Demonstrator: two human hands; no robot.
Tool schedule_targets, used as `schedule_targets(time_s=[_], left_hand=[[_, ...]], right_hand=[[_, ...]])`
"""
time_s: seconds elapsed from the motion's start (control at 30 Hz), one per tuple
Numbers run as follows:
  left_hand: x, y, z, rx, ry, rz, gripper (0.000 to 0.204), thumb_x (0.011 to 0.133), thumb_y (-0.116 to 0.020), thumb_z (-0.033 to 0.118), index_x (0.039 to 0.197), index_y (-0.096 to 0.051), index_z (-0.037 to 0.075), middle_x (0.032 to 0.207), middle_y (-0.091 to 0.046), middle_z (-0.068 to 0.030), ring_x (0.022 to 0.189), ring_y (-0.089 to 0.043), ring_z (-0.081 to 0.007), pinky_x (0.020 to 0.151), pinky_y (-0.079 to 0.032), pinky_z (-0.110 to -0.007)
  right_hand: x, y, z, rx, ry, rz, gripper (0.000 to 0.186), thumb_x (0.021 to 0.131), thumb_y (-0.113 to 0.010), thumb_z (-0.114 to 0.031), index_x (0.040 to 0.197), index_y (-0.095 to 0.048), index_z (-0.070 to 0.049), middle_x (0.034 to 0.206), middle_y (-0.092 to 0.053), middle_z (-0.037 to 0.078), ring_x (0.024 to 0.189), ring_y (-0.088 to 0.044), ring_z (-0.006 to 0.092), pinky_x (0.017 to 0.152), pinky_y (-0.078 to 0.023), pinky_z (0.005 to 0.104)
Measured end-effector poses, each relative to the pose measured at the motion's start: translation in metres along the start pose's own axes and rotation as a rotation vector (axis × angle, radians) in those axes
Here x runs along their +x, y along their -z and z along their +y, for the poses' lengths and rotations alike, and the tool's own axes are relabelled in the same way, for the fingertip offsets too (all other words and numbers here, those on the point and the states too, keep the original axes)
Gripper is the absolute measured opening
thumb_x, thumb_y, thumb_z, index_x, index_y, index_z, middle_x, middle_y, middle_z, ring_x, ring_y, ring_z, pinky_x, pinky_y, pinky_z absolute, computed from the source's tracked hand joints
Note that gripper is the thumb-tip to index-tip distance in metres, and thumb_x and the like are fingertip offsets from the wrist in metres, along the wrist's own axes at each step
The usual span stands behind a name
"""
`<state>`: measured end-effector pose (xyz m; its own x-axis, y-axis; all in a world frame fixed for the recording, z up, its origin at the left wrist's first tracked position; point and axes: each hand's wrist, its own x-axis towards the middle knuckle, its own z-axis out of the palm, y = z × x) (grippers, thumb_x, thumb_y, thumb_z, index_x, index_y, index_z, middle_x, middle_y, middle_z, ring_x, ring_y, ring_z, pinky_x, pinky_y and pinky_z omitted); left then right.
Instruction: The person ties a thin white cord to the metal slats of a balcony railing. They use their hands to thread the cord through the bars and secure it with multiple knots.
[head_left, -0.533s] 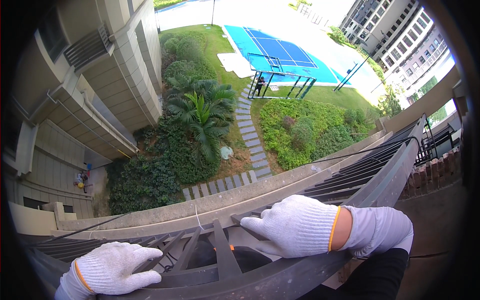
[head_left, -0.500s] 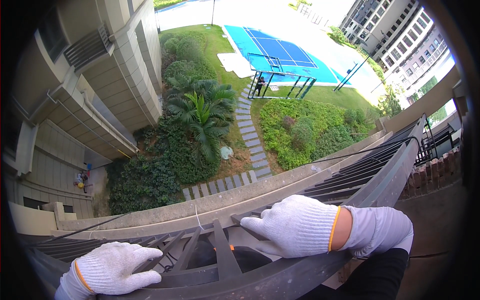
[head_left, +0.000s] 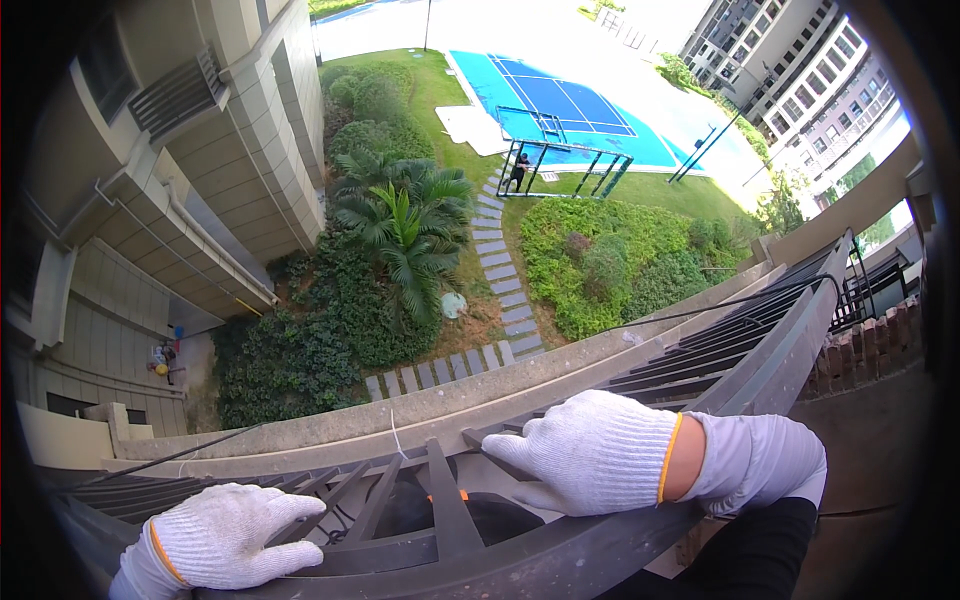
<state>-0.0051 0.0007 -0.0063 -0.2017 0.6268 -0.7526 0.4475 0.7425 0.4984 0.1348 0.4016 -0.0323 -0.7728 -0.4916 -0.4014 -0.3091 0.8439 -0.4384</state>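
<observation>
Head view. Railing (head_left: 590,545) curves across the near edge, its slats (head_left: 452,510) fanning toward a concrete ledge (head_left: 590,368) just beyond.

Risk: the main hazard looks to be a fall from height. Anything loose could slip between slats or over the ledge toward the shrubs (head_left: 330,335) well below; a yellow-helmeted person (head_left: 163,367) is down on the left, by the building (head_left: 280,165). A careless release or a nudge would do it. Neither hand visibly wraps the rail, so leaning weight there might bring a slip. Knit gloves (head_left: 625,440) could snag on slat ends or the thin white tie (head_left: 396,437); the black cable (head_left: 740,300) on the right might catch too.

Pose: left hand (head_left: 235,535) lies back-up on the railing, near left, fingers pointing right, thumb well apart: wide, nothing seen in it. Right hand (head_left: 590,450) sits back-up over the railing, right of middle, forefinger reaching left above a slat, thumb side parted; underside hidden, cannot tell whether it grips. Right forearm, in a grey sleeve (head_left: 755,460), comes in from the right.
</observation>
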Motion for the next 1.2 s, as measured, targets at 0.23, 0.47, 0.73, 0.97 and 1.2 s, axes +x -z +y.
schedule_targets(time_s=[0.23, 0.47, 0.73, 0.97, 1.2], left_hand=[[-0.001, -0.001, -0.002, -0.012, -0.01, 0.021, 0.075, 0.118, -0.076, 0.063, 0.17, -0.072, 0.008, 0.158, -0.081, -0.0261, 0.146, -0.077, -0.0468, 0.126, -0.06, -0.055], [-0.001, -0.001, -0.002, -0.009, -0.008, 0.02, 0.076, 0.118, -0.076, 0.063, 0.17, -0.072, 0.008, 0.154, -0.082, -0.0263, 0.143, -0.078, -0.047, 0.124, -0.061, -0.055], [-0.001, -0.001, -0.003, -0.006, -0.02, 0.024, 0.077, 0.118, -0.076, 0.063, 0.17, -0.072, 0.006, 0.15, -0.083, -0.0272, 0.141, -0.079, -0.0468, 0.122, -0.061, -0.055], [-0.001, -0.001, -0.003, 0.0, -0.022, 0.022, 0.078, 0.117, -0.076, 0.063, 0.169, -0.072, 0.006, 0.15, -0.084, -0.027, 0.139, -0.08, -0.0463, 0.122, -0.062, -0.055], [-0.002, 0.001, -0.002, 0.028, -0.043, 0.005, 0.08, 0.122, -0.066, 0.067, 0.171, -0.068, 0.004, 0.149, -0.083, -0.0285, 0.138, -0.079, -0.0482, 0.121, -0.061, -0.058]], right_hand=[[0.0, 0.002, -0.001, -0.004, -0.013, -0.023, 0.053, 0.118, -0.073, -0.04, 0.144, -0.077, 0.006, 0.102, -0.086, 0.024, 0.085, -0.085, 0.0491, 0.076, -0.069, 0.0606], [0.001, 0.0, 0.0, 0.001, 0.001, 0.002, 0.053, 0.117, -0.073, -0.039, 0.143, -0.077, 0.006, 0.101, -0.086, 0.024, 0.085, -0.085, 0.049, 0.075, -0.069, 0.0604], [0.002, 0.007, -0.003, -0.013, -0.027, -0.068, 0.055, 0.118, -0.072, -0.042, 0.151, -0.072, 0.003, 0.104, -0.087, 0.024, 0.088, -0.086, 0.0483, 0.076, -0.07, 0.0599], [0.005, 0.011, -0.004, -0.05, -0.071, -0.184, 0.066, 0.121, -0.07, -0.047, 0.169, -0.063, -0.002, 0.114, -0.088, 0.023, 0.098, -0.088, 0.047, 0.082, -0.071, 0.0583], [0.003, 0.007, -0.001, -0.026, -0.057, -0.149, 0.065, 0.121, -0.071, -0.048, 0.168, -0.065, -0.003, 0.113, -0.088, 0.023, 0.098, -0.088, 0.0473, 0.082, -0.071, 0.0583]])
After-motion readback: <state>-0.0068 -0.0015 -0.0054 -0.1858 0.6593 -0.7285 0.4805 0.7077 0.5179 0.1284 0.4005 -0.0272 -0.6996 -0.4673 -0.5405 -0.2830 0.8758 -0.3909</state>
